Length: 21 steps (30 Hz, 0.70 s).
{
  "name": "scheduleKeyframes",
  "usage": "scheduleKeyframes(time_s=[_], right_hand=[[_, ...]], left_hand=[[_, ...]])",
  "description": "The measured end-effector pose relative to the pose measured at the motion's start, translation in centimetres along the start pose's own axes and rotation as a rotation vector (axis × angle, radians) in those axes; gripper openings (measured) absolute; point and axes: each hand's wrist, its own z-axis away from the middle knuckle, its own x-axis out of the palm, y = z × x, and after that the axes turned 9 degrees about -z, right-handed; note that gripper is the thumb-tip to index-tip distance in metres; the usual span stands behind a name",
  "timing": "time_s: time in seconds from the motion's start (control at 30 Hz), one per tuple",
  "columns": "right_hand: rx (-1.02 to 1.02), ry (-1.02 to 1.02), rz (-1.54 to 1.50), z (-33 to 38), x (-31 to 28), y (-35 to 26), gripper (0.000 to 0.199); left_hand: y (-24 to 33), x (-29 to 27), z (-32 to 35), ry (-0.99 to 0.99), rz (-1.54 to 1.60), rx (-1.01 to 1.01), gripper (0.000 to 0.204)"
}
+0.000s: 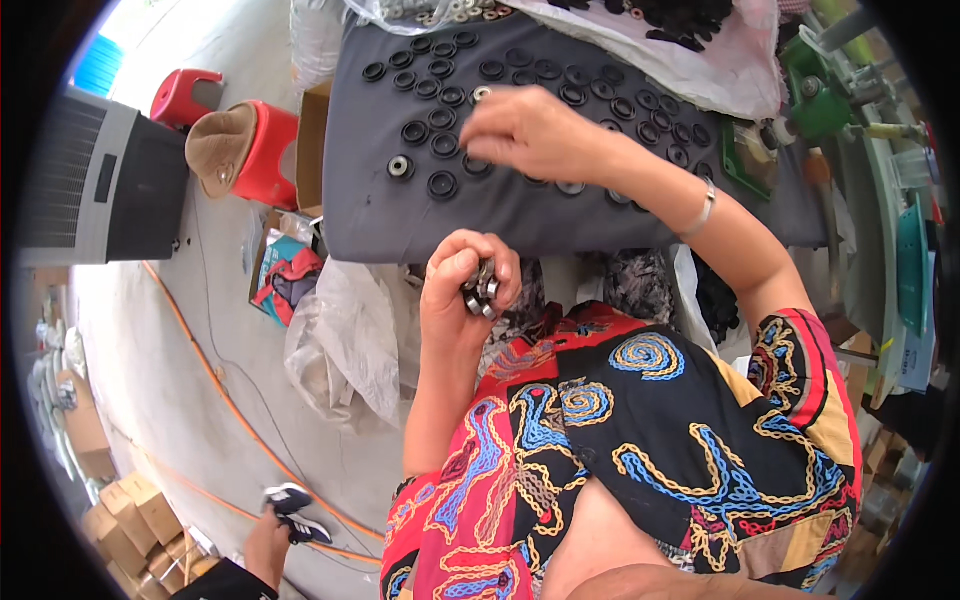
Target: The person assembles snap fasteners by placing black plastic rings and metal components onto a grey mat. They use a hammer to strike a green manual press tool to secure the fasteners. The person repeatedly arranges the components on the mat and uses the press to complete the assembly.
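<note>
My left hand (448,280) is closed around several small shiny metal bearings (481,290), held just off the table's near edge. Over the grey-covered table (360,225) reaches my right hand (535,130), its fingers pinched together; whatever they hold, if anything, is hidden. Beneath and around it lie many round black rubber-like rings (442,185), spread in loose rows. One ring at the near left has a metal bearing (399,165) in its middle. Another bearing (482,94) shows just beyond my right hand, and my right forearm hides part of the rows.
A white sack (700,80) with black parts lies at the table's far right, beside a green machine (815,85). Red stools (270,150), one with a brown hat, and a grey cooler (120,180) stand left. An orange hose (205,355) crosses the floor near a person's foot (290,500).
</note>
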Motion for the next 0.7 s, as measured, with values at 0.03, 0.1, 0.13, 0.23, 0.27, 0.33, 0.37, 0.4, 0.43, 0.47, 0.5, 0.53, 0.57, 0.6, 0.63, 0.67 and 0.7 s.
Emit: scheduleKeyframes(time_s=[0.03, 0.1, 0.13, 0.23, 0.27, 0.33, 0.37, 0.4, 0.43, 0.47, 0.5, 0.53, 0.57, 0.6, 0.63, 0.67, 0.7], right_hand=[[0.160, -0.119, -0.339, 1.2, 0.3, -2.3, 0.019], [0.353, -0.331, -0.747, 3.1, 1.1, -3.9, 0.023], [0.392, -0.291, -0.779, 3.9, 1.3, -4.2, 0.023], [0.544, -0.162, -0.962, 5.5, 1.6, -5.1, 0.023], [0.600, -0.118, -1.036, 5.8, 1.7, -5.2, 0.022], [0.640, -0.157, -1.002, 6.2, 1.2, -5.2, 0.023], [0.660, -0.178, -0.984, 6.3, 1.0, -5.1, 0.023], [0.649, -0.240, -0.910, 6.3, 0.8, -4.8, 0.024], [0.640, -0.275, -0.900, 6.4, 0.6, -4.8, 0.024], [0.632, -0.310, -0.890, 6.5, 0.4, -4.8, 0.023], [0.625, -0.349, -0.881, 6.4, 0.3, -4.9, 0.023], [0.616, -0.378, -0.838, 6.2, 0.0, -4.9, 0.021], [0.584, -0.369, -0.749, 6.1, -0.2, -5.1, 0.021], [0.552, -0.358, -0.656, 6.0, -0.4, -5.3, 0.020], [0.520, -0.348, -0.565, 6.0, -0.6, -5.4, 0.020], [0.532, -0.303, -0.565, 6.0, -0.6, -5.4, 0.019], [0.547, -0.256, -0.565, 6.2, -0.7, -5.5, 0.019]], left_hand=[[-0.1, 0.2, -0.1, 0.024, 0.003, -0.012, 0.016], [-0.5, 0.2, -0.4, 0.018, 0.024, -0.032, 0.017], [-0.6, 0.4, -0.3, 0.014, 0.026, -0.043, 0.017], [-1.1, 0.1, -0.2, 0.024, -0.025, -0.088, 0.018], [-1.3, 0.2, -0.2, 0.027, -0.035, -0.107, 0.018], [-1.8, 0.4, -0.2, 0.030, -0.054, -0.140, 0.017], [-1.8, 0.6, -0.2, 0.029, -0.048, -0.164, 0.017], [-1.9, 0.8, -0.2, 0.028, -0.042, -0.187, 0.016], [-1.9, 0.9, -0.2, 0.027, -0.036, -0.210, 0.016], [-1.9, 0.8, -0.1, -0.010, -0.046, -0.235, 0.016], [-1.9, 0.8, -0.2, -0.034, -0.068, -0.244, 0.016], [-1.9, 0.7, -0.2, -0.058, -0.090, -0.252, 0.017], [-1.9, 0.7, -0.2, -0.082, -0.113, -0.260, 0.017], [-1.9, 0.6, -0.2, -0.072, -0.109, -0.258, 0.015], [-1.8, 0.6, -0.2, -0.047, -0.117, -0.254, 0.015], [-1.5, 0.5, -0.2, -0.022, -0.124, -0.250, 0.014], [-1.3, 0.6, -0.2, 0.002, -0.130, -0.248, 0.014]])
